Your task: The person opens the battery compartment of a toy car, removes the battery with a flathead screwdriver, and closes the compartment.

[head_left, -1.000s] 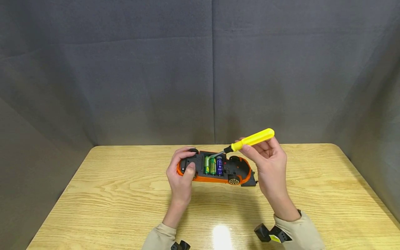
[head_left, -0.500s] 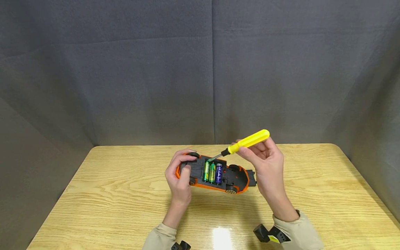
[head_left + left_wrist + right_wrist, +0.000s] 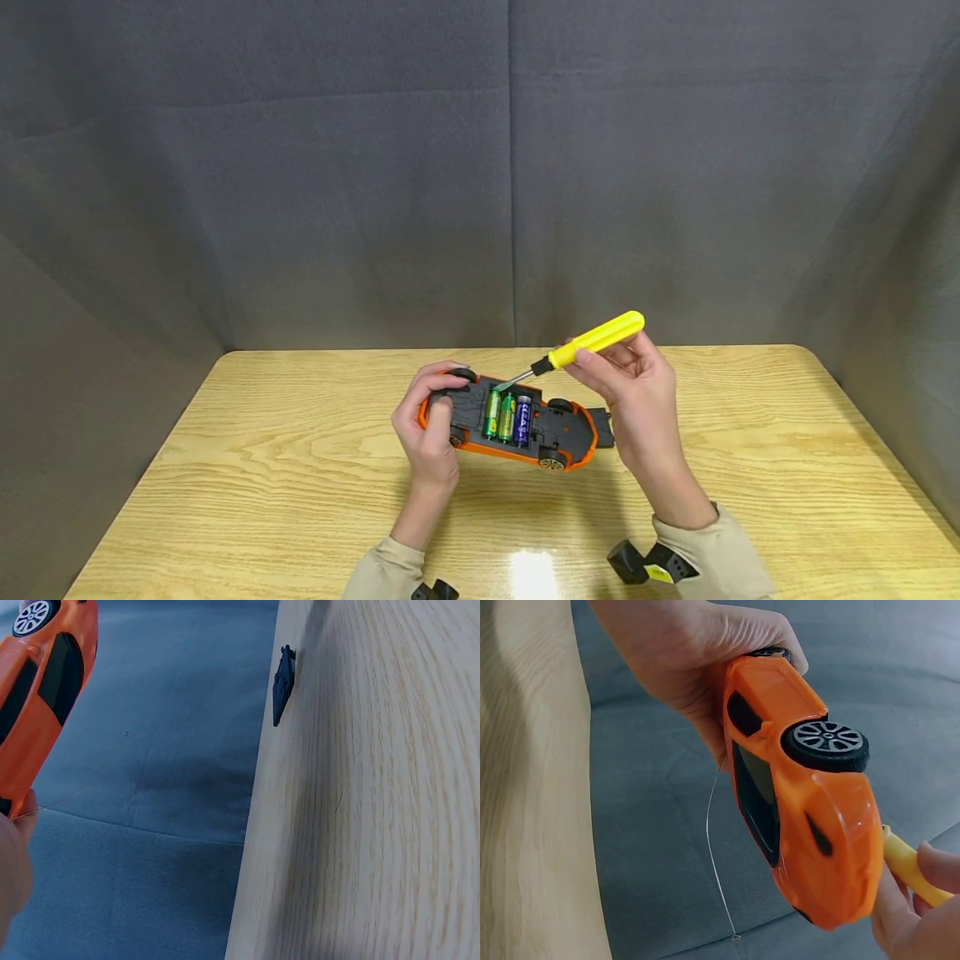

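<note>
Left grip [image 3: 429,433] clasping toy car [image 3: 517,425], three batteries [image 3: 507,417] inside, right grip [image 3: 637,400] pinching screwdriver [image 3: 581,346]

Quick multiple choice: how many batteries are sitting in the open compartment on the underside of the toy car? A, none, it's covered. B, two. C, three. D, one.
C: the head view shows three batteries side by side in the open bay of the toy car, two green and one blue, with the left hand holding the car and the yellow screwdriver pointing at them.
</note>
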`<state>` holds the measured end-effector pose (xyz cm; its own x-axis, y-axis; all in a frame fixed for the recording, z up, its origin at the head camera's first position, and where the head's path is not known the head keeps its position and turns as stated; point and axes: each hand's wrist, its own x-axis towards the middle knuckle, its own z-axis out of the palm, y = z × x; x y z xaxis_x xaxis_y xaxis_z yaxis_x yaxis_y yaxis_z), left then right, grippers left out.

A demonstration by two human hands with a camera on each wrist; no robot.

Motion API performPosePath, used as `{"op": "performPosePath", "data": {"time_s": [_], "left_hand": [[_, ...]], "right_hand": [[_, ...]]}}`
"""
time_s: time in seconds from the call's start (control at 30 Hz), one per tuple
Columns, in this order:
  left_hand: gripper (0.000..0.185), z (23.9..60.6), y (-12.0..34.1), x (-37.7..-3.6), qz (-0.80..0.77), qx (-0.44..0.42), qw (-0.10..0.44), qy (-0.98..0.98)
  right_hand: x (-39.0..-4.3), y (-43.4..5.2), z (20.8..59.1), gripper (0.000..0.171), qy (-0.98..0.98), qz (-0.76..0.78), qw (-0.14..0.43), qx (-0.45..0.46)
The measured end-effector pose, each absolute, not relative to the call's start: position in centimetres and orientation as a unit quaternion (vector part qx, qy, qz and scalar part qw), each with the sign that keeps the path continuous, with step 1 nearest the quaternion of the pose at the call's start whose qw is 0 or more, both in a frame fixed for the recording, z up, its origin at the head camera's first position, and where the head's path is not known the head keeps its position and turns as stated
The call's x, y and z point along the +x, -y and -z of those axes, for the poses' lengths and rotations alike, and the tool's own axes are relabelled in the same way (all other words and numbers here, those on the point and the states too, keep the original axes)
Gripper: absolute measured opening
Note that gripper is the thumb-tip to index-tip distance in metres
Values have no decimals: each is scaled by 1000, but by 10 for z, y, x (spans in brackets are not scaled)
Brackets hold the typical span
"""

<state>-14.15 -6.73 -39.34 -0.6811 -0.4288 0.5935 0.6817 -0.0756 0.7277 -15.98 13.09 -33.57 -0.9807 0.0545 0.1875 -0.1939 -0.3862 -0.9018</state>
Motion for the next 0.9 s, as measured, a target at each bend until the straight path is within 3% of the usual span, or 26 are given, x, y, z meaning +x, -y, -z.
{"op": "performPosePath", "data": {"time_s": [0.4, 0.9], "left_hand": [[26, 393, 69, -142, 722, -120, 376, 568], [27, 393, 75, -145, 723, -98, 375, 572]], "right_hand": [[-172, -139, 340, 15, 471, -882, -22, 7], [-182, -154, 338, 17, 427, -904, -8, 17]]}}
